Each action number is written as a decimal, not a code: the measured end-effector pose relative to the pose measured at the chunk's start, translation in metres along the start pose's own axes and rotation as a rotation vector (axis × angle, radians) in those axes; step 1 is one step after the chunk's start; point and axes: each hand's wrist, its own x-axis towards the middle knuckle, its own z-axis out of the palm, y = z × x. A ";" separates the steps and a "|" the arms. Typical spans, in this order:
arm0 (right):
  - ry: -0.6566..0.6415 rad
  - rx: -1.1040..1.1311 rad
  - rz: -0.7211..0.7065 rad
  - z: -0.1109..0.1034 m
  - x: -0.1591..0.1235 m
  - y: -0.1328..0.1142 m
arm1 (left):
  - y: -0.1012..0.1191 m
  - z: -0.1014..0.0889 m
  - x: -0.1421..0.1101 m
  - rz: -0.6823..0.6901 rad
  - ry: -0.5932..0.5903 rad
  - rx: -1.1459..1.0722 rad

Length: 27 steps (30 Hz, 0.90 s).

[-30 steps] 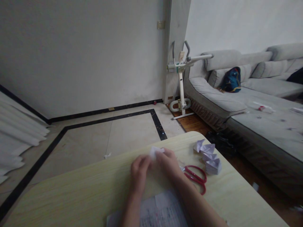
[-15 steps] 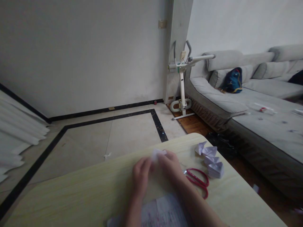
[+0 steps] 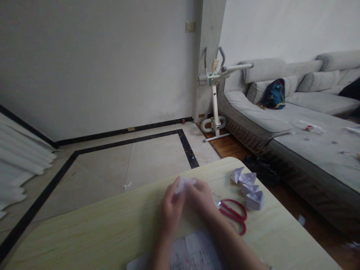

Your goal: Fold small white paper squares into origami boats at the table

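Between my two hands, over the far part of the table (image 3: 112,228), is a small piece of white paper (image 3: 184,183). My left hand (image 3: 172,200) pinches its left side, and my right hand (image 3: 200,193) grips it from the right; the fingers partly cover its folds. Red-handled scissors (image 3: 234,215) lie just right of my right forearm, their blades mostly hidden behind it. Beyond them several folded white paper pieces (image 3: 254,198) stand in a row near the table's right edge. A printed sheet (image 3: 194,251) lies beneath my forearms.
Past the table's right edge stands a grey sofa (image 3: 258,112) with a blue backpack (image 3: 275,93) on it. White exercise equipment (image 3: 215,93) is by the wall corner. A white curtain (image 3: 22,161) hangs at the left, and a paper scrap (image 3: 127,185) lies on the floor.
My left hand has shifted up and slightly right along the paper, its fingers now higher around it. My right hand stays on the paper. The view has turned slightly.
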 end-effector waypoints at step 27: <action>-0.078 0.057 -0.070 0.004 0.000 0.003 | 0.014 -0.007 0.001 -0.126 -0.005 0.019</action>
